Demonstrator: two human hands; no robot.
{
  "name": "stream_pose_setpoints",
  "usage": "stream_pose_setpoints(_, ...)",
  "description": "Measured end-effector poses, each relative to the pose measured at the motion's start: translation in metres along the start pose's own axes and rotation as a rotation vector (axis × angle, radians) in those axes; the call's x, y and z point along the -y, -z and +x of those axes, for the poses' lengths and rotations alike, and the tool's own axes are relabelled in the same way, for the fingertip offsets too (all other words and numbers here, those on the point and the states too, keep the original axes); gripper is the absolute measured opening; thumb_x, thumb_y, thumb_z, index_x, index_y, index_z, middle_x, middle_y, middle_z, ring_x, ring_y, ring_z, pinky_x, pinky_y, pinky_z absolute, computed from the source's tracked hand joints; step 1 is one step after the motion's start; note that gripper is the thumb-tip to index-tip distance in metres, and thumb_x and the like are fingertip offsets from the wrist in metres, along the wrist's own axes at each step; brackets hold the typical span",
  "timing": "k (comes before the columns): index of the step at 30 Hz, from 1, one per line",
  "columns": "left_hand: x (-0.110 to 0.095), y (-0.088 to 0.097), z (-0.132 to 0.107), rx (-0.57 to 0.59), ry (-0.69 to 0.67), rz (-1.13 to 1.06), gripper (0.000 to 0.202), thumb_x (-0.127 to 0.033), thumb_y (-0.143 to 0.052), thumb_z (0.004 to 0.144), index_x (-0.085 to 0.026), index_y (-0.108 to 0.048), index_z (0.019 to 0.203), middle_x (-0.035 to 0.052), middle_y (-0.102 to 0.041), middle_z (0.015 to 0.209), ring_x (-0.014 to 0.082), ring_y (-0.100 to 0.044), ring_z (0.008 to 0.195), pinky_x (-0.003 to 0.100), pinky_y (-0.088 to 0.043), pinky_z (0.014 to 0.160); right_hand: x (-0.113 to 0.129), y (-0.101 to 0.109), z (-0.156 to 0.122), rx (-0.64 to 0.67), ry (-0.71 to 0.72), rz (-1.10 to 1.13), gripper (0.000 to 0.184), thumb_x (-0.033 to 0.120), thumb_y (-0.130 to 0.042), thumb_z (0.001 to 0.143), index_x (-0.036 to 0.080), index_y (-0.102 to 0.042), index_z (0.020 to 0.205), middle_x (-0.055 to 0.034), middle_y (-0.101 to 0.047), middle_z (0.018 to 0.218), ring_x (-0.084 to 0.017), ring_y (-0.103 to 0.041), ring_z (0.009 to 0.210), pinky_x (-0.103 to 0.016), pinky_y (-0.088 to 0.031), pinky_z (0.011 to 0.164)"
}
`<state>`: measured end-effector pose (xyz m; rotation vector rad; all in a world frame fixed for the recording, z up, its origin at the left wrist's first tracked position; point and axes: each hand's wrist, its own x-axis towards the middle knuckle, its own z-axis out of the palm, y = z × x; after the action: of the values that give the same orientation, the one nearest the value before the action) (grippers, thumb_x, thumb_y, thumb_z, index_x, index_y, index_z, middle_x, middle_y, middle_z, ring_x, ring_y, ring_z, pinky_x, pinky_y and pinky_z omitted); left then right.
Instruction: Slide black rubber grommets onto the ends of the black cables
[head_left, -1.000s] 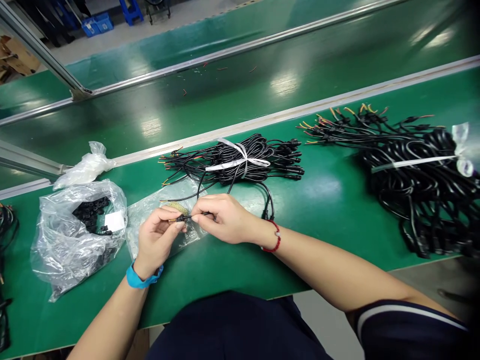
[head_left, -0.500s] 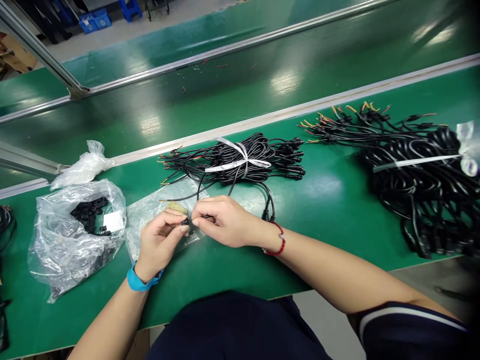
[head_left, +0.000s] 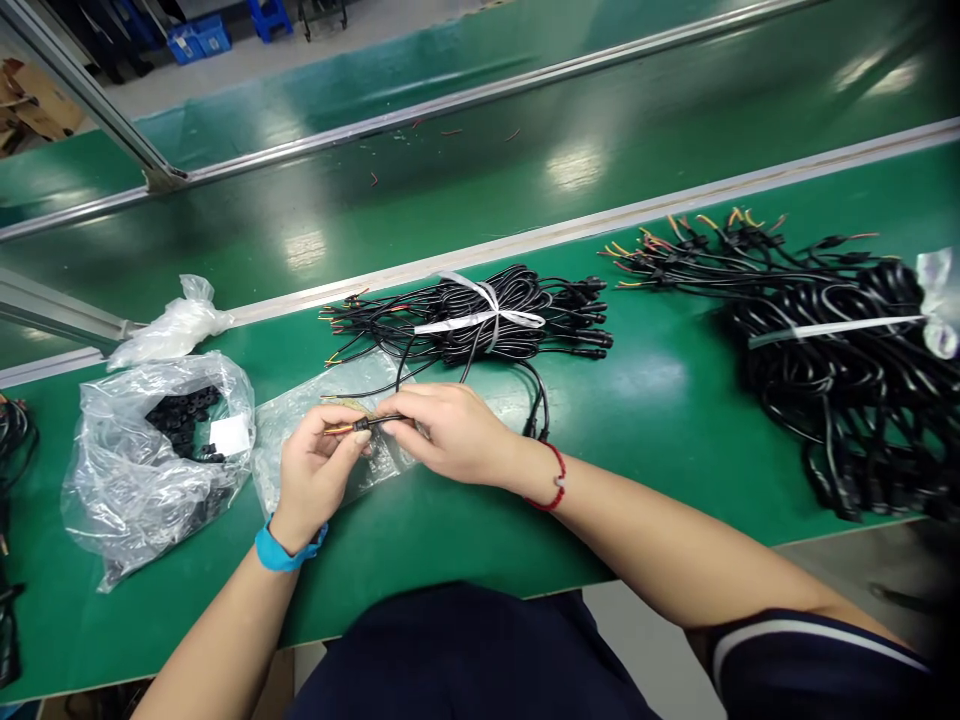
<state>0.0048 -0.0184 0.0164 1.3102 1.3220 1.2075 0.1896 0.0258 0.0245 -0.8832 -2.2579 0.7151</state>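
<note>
My left hand (head_left: 309, 478) pinches a small black fitting (head_left: 361, 424) between thumb and fingers. Red and yellow wire ends (head_left: 337, 430) stick out of the fitting on its left side. On the other side, my right hand (head_left: 465, 432) is closed on the black cable (head_left: 388, 418) that runs into the fitting. Beneath both hands lies a flat clear plastic bag (head_left: 289, 440), with something yellowish on it partly hidden by the fingers. Just beyond the hands rests a bundle of black cables (head_left: 517, 300), tied with a white strip.
An open clear bag (head_left: 112, 470) holding several black fittings (head_left: 184, 420) and a white label (head_left: 231, 436) stands at the left. Behind it is a knotted plastic bag (head_left: 176, 325). A larger cable bundle (head_left: 832, 330) lies right. A metal rail (head_left: 570, 222) edges the green table (head_left: 615, 460).
The red and yellow wire ends now show out of the left side of the black fitting, where they were not visible before. Both hands remain at nearly the same place.
</note>
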Motion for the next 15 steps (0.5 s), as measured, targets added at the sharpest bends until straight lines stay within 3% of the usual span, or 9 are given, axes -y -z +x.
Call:
stream_pose_setpoints(6,-0.0033,-0.0006,-0.0011,0.018,-0.041,-0.028,0.013,-0.021,-0.073,0.074,-0.016,-0.066,0.084,0.0033,-0.067,0.081,0.0123,-0.064,0.061,0.024,-0.055,0.057,0.0012,0.0018,-0.0005,-0.003,0.067,-0.008,0.022,0.019,-0.046,0.092,0.016,-0.065,0.080,-0.0007,-0.063,0.069,-0.011,-0.052,0.062,-0.022,-0.036,0.060)
stream_pose_setpoints(15,-0.0009,0.0019,-0.0002,0.121,-0.012,-0.039,0.009,-0.019,-0.072,0.074,-0.018,-0.067,0.082,0.0036,-0.064,0.081,0.0131,-0.062,0.061,0.025,-0.052,0.056,0.0016,0.0024,-0.0024,0.064,0.046,0.081,0.022,0.017,-0.046,0.090,0.017,-0.064,0.078,-0.0003,-0.063,0.069,-0.010,-0.052,0.061,-0.021,-0.035,0.059)
